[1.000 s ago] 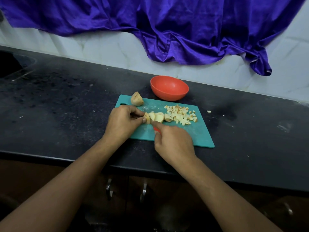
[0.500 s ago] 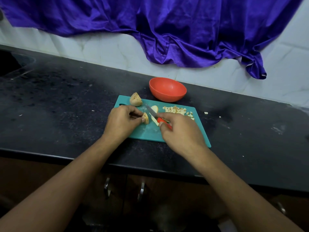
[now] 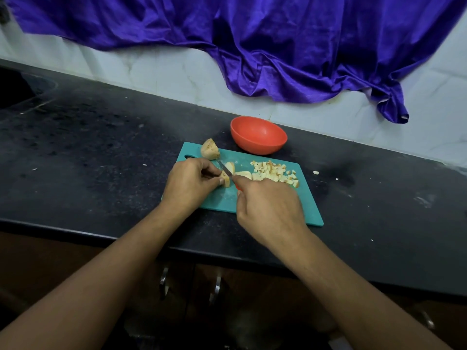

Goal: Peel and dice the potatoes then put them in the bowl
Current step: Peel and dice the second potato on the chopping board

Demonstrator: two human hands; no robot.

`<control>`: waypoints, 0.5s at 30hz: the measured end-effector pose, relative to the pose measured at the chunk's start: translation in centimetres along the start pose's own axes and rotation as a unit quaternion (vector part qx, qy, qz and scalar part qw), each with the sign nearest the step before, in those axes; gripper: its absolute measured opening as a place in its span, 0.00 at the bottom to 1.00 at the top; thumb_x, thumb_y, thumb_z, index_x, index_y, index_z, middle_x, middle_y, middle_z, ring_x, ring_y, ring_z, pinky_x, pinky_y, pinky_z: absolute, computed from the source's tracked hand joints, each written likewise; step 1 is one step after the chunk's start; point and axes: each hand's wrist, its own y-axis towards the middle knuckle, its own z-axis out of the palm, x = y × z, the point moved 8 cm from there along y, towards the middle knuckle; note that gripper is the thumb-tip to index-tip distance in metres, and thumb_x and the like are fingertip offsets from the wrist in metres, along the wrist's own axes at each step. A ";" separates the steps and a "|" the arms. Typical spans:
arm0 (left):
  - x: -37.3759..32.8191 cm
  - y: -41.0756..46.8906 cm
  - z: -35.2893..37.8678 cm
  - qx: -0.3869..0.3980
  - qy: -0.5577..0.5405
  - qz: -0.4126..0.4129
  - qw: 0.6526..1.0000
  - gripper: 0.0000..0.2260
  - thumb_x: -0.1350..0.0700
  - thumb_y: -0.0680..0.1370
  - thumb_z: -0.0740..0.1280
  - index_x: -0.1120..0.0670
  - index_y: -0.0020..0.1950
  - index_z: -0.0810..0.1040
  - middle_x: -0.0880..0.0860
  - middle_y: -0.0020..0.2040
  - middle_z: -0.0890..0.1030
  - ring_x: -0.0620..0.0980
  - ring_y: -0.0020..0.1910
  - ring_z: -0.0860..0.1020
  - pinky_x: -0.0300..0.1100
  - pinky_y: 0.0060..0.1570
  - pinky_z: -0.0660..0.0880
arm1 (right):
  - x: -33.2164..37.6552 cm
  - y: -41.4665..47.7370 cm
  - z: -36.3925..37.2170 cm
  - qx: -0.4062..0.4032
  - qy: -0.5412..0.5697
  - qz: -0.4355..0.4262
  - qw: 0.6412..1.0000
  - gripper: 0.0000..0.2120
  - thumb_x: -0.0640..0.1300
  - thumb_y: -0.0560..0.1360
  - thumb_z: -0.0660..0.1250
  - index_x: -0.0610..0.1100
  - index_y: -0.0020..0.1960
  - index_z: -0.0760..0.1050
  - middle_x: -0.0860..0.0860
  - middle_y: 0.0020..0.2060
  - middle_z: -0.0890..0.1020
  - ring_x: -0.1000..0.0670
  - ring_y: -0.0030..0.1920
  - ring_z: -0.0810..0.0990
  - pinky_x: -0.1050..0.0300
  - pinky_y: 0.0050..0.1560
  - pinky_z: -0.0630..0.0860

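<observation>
On the teal cutting board (image 3: 265, 205) the left hand (image 3: 188, 184) pins a small potato piece (image 3: 225, 178) with thumb and fingertips, its grip clenched on that piece. The right hand (image 3: 267, 208) is closed around the red handle of a knife (image 3: 227, 171), whose blade runs toward 11 o'clock and sits at the piece's right face. Just to the 3 o'clock side lie two cut slices (image 3: 238, 173), then a heap of diced potato (image 3: 275, 173). A larger potato chunk (image 3: 210, 149) waits at the board's 11 o'clock corner, and the orange bowl (image 3: 259, 136) stands on the bench (image 3: 101, 152) just beyond the board at 12 o'clock; it appears empty.

The piece looks firm and wet-faced, light, and likely to slip or roll under the blade, so it is best held low on its sides, cut face down, with fingertips tucked away from the edge. The dice are small and loose; they would scatter if pushed carelessly, and a few bits (image 3: 316, 172) already lie on the bench.

Compared with half a second ago, the right hand has drawn in closer to the left, the blade is nearer the held piece, and more of the diced heap shows.
</observation>
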 end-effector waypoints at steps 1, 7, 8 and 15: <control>0.0 0.0 0.0 -0.001 0.003 0.001 1.000 0.06 0.55 0.72 0.80 0.49 0.46 0.87 0.42 0.42 0.86 0.37 0.42 0.83 0.45 0.52 0.82 | 0.1 -0.1 0.1 -0.002 -0.003 -0.004 1.000 0.22 0.49 0.83 0.57 0.55 0.76 0.67 0.49 0.48 0.83 0.44 0.47 0.81 0.52 0.39 0.69; 0.0 0.1 0.0 0.001 0.014 0.000 1.000 0.06 0.54 0.72 0.80 0.49 0.47 0.87 0.42 0.42 0.85 0.37 0.42 0.83 0.44 0.53 0.82 | -0.1 0.1 0.8 -0.008 0.001 -0.009 1.000 0.23 0.49 0.83 0.57 0.55 0.78 0.65 0.49 0.48 0.82 0.46 0.45 0.78 0.52 0.39 0.67; 0.0 0.1 0.0 0.001 0.015 0.001 1.000 0.06 0.54 0.72 0.80 0.49 0.47 0.87 0.42 0.42 0.85 0.37 0.42 0.83 0.44 0.53 0.82 | -0.1 0.1 0.8 -0.010 0.001 -0.009 1.000 0.23 0.49 0.83 0.57 0.55 0.78 0.65 0.49 0.47 0.82 0.46 0.45 0.79 0.53 0.39 0.68; -0.1 0.1 -0.1 -0.006 0.024 0.013 1.000 0.06 0.55 0.72 0.80 0.49 0.47 0.87 0.42 0.43 0.86 0.37 0.43 0.82 0.45 0.52 0.82 | 0.2 0.7 1.8 -0.006 -0.019 -0.013 1.000 0.24 0.47 0.83 0.58 0.53 0.78 0.65 0.48 0.45 0.82 0.44 0.44 0.80 0.52 0.38 0.67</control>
